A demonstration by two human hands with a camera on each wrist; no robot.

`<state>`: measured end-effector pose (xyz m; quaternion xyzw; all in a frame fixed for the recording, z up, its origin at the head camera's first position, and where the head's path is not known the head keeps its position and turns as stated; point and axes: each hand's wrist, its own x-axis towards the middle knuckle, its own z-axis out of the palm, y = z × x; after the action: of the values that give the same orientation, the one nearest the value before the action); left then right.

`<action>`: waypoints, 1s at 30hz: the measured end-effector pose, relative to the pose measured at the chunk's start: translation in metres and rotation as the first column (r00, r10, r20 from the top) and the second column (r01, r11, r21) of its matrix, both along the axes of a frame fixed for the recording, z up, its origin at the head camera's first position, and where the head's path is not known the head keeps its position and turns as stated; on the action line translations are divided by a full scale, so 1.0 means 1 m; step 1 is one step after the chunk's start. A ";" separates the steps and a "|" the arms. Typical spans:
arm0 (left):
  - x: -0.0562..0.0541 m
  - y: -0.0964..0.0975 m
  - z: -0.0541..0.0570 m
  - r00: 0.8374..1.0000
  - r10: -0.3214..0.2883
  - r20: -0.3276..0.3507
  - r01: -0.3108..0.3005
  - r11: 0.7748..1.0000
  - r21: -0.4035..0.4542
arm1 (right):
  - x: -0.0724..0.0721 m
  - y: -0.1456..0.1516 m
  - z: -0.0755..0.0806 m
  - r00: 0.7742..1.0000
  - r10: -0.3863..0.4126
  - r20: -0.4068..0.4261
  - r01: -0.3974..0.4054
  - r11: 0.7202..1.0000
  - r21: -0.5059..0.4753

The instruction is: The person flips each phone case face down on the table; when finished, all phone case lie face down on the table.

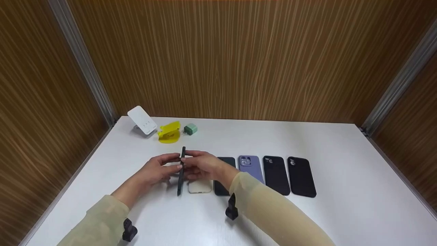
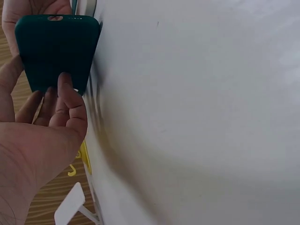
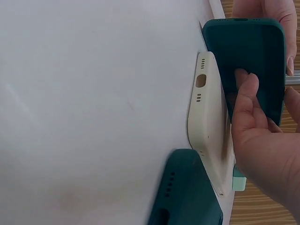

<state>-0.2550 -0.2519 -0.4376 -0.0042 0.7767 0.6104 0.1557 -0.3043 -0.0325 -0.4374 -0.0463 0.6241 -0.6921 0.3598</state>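
Between both hands a dark green phone case (image 1: 181, 177) stands on edge, tilted slightly, near the left end of a row of phone cases. My left hand (image 1: 154, 172) holds it from the left, fingers against its smooth back (image 2: 56, 51) and thumb at the side edge. From the other side my right hand (image 1: 209, 166) grips it, its fingers reaching into the hollow inner face (image 3: 246, 44) and its thumb at the edge. Just right of it lies a cream phone case (image 1: 200, 187), partly hidden under the right hand. A second dark green case (image 3: 187, 192) lies beyond that.
Farther right lie a lavender phone case (image 1: 251, 167) and two black ones, the nearer (image 1: 276, 176) and the farther (image 1: 302, 177). Behind the hands stand a white phone stand (image 1: 141, 119), a yellow stand (image 1: 169, 131) and a green charger plug (image 1: 190, 129). Wood-grain panels (image 1: 218, 61) enclose the table.
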 end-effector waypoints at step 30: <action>-0.001 0.005 -0.009 0.995 0.097 0.033 -0.098 0.995 0.015 | 0.008 0.009 0.005 0.994 -0.104 -0.036 0.101 0.992 -0.078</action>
<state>-0.2560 -0.2465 -0.4465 -0.0505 0.7679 0.6235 0.1381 -0.2965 -0.0234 -0.4322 -0.0416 0.6062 -0.7317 0.3090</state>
